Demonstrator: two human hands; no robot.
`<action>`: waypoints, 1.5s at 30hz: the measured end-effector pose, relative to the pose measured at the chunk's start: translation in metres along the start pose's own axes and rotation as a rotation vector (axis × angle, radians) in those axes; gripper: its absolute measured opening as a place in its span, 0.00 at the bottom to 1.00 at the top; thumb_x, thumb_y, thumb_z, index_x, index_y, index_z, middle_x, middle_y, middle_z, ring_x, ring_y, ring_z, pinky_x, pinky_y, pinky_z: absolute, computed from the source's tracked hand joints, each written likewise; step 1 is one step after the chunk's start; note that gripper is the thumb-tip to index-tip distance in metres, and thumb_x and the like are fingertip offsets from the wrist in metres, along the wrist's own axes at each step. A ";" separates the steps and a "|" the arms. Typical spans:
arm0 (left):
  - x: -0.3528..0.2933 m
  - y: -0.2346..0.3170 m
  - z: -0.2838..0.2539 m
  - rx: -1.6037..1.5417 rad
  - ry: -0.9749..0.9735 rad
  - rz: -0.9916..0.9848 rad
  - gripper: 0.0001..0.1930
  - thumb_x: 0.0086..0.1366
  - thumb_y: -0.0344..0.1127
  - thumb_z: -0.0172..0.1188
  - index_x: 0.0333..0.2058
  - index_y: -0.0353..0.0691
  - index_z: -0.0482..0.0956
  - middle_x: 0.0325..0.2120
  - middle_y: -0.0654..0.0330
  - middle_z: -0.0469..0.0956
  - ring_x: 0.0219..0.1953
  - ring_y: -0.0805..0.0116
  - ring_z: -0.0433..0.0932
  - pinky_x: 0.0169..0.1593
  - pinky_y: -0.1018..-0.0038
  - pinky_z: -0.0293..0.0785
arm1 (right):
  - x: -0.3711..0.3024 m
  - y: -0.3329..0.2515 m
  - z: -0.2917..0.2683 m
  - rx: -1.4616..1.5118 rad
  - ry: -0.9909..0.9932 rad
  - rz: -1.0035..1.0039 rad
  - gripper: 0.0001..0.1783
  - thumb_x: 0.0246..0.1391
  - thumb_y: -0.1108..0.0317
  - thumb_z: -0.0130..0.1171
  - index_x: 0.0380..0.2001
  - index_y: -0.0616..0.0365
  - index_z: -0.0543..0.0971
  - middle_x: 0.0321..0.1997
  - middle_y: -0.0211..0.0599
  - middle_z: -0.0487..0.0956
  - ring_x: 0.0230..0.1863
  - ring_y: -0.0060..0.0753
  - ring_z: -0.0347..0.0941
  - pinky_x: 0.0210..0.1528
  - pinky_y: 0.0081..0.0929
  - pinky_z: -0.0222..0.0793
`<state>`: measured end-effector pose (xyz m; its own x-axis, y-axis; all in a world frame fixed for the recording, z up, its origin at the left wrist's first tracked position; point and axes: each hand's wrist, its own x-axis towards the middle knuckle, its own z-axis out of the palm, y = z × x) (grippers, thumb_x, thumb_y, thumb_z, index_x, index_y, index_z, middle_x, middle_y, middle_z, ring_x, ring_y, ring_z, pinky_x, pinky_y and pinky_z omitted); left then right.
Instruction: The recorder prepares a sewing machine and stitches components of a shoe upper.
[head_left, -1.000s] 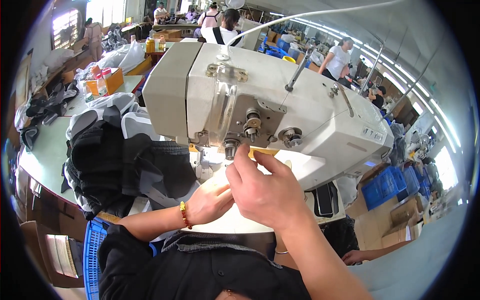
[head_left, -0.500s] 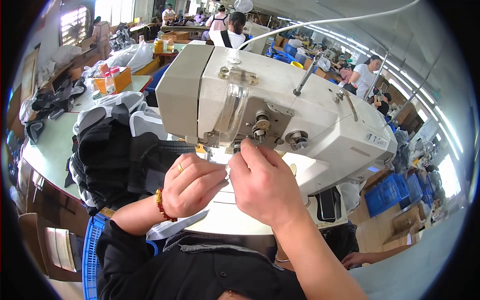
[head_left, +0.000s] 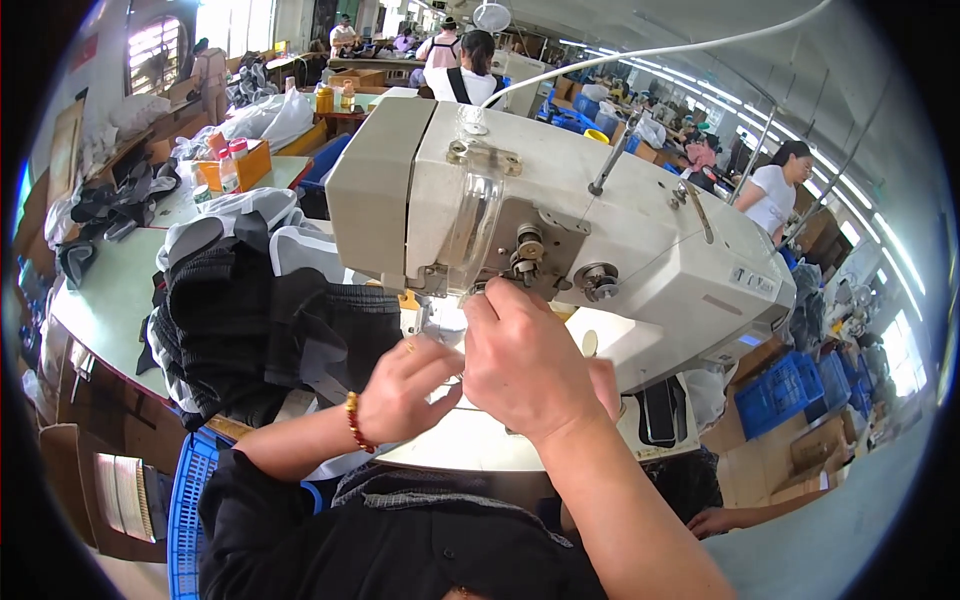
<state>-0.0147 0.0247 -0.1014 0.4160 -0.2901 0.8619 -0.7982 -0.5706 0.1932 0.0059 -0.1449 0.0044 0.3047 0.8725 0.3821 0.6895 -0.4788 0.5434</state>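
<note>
Room: a deep workshop under a grey ceiling; lit tubes run back along the right, a bright window stands at far left.
Machine: a white sewing machine across the middle, its head toward the left, over the bed; a white hose arches above it.
Table: pale, greenish, curving round the left side; dark scraps lie on its far part, near an orange box and bottles.
Bed: pale and brightly lit, below both hands.
Cloth: a heap of black, grey and white pieces just left of the machine.
Crates: blue, on the floor at right, beside cartons.
People: several farther back, one in white with a dark strap, back turned; another in white at right.
Basket: blue, slatted, lower left, beside the black sleeve.
Right hand: fingers bent, tips up at the underside of the machine's head; whether they grip anything, I cannot tell.
Left hand: loosely curled, slightly blurred, fingertips just beside the right; its hold cannot be told.
Other hand: another person's, lower right.
Oblong: black, flat, on the bed's right end.
Bracelet: red and gold beads, left wrist.
Knobs: metal, above the right fingertips.
</note>
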 end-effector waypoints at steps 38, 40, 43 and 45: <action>0.090 0.025 -0.029 0.435 0.293 0.307 0.20 0.43 0.33 0.75 0.39 0.44 0.85 0.35 0.68 0.82 0.39 0.69 0.76 0.46 0.67 0.63 | -0.055 0.022 0.044 1.298 0.864 0.344 0.17 0.59 0.85 0.60 0.51 0.69 0.76 0.54 0.52 0.78 0.50 0.35 0.79 0.52 0.26 0.80; 0.090 0.021 -0.023 0.566 0.312 0.313 0.18 0.44 0.37 0.75 0.38 0.48 0.86 0.35 0.71 0.80 0.40 0.70 0.72 0.50 0.63 0.57 | -0.060 0.021 0.043 1.282 0.875 0.370 0.17 0.58 0.85 0.61 0.51 0.70 0.76 0.54 0.52 0.79 0.50 0.34 0.79 0.52 0.26 0.80; 0.091 0.020 -0.019 0.600 0.334 0.291 0.19 0.44 0.39 0.76 0.38 0.50 0.87 0.36 0.72 0.79 0.41 0.69 0.70 0.50 0.62 0.56 | -0.067 0.020 0.043 1.285 0.914 0.367 0.17 0.57 0.85 0.61 0.50 0.70 0.75 0.52 0.52 0.79 0.49 0.33 0.79 0.51 0.26 0.79; 0.091 0.018 -0.016 0.607 0.325 0.291 0.19 0.43 0.40 0.77 0.38 0.52 0.87 0.38 0.72 0.77 0.42 0.67 0.68 0.50 0.62 0.55 | -0.070 0.019 0.043 1.281 0.911 0.357 0.17 0.56 0.86 0.61 0.49 0.70 0.74 0.51 0.52 0.79 0.48 0.32 0.79 0.51 0.26 0.79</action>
<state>0.0021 0.0005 -0.0121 -0.0001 -0.3057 0.9521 -0.4358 -0.8569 -0.2752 0.0262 -0.2104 -0.0444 0.4119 0.1703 0.8952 0.8835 0.1657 -0.4381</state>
